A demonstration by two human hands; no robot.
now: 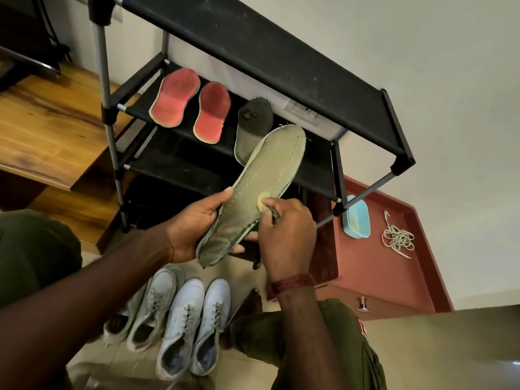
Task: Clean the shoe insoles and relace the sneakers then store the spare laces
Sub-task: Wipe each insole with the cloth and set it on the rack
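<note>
The left hand [194, 223] grips the olive insole [253, 181] by its heel end, with the thumb curled over the left edge and the fingers wrapped beneath. The insole slants up and to the right in the air in front of the shoe rack [267, 60]. Its surface is worn, a line of pale stitching runs round the border, and the edge is frayed, with a loose thread hanging at the heel. The right hand [287, 235] pinches a small yellow pad [263, 202] against the middle of the insole. Something dark sits under the same fingers, though what it is cannot be told.

A red patch [361, 327] on the trouser leg carries a mark too small to read.

Wooden steps [50, 122] lie at the far left. On the rack's middle shelf two red insoles [176, 98] rest side by side. To their right lies a dark grey insole [251, 122], its lower end hidden behind the held one. On the floor below the hands stand grey sneakers [152, 308] and white sneakers [183, 327] (all four toes pointing away, laces showing). A red thread band [291, 282] circles the right wrist. On the red-brown cabinet [380, 277] to the right sits a blue tub [356, 218], partly crossed by a rack leg, and near it a tangle of loose laces [398, 237]
</note>
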